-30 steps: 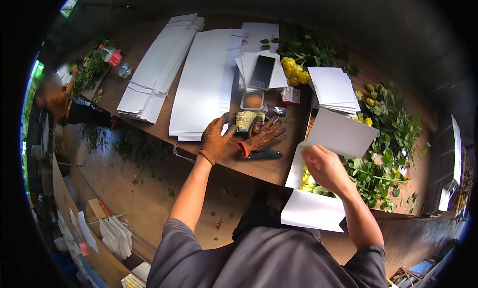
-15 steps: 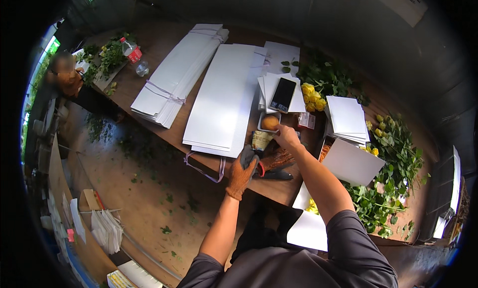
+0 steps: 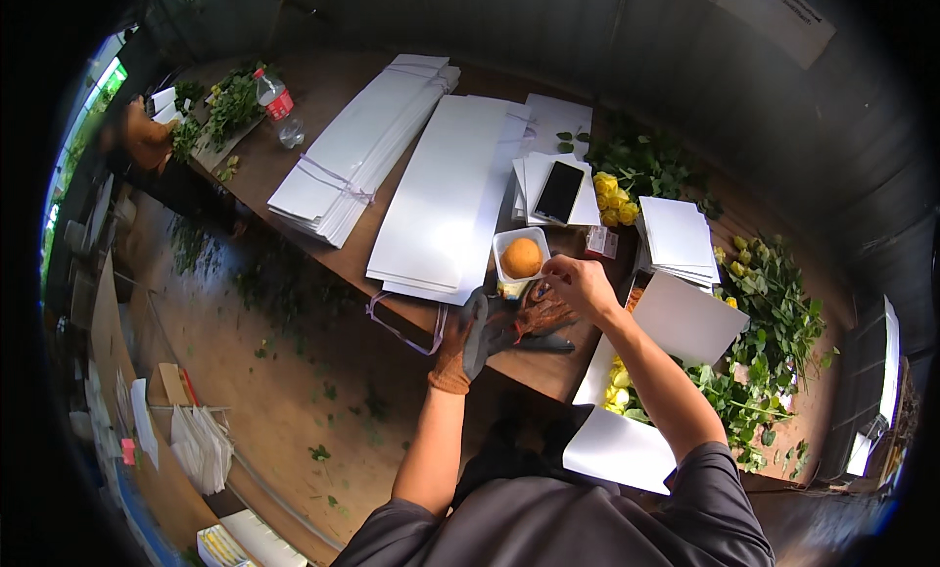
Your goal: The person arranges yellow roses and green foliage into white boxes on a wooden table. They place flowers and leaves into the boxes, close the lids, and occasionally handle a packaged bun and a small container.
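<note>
My bare right hand pinches the right edge of a small white plastic tray. Inside the tray sits a round, orange-brown item, perhaps a bun or a fruit. My left hand wears a brown glove with a grey palm. Its fingers stretch out, holding nothing, just below the tray's left side and close to the white boards. Another brown and grey glove lies on the table beneath my right hand. A yellow packet is mostly covered by the tray.
A phone rests on white cards behind the tray, near a small box. Long white board stacks lie to the left. Yellow roses and leafy stems fill the right. A plastic bottle and another person are far left.
The tray has come nearer to me and slightly left with my right hand, now covering most of the yellow packet. My gloved left hand has shifted slightly left, its fingers straighter.
</note>
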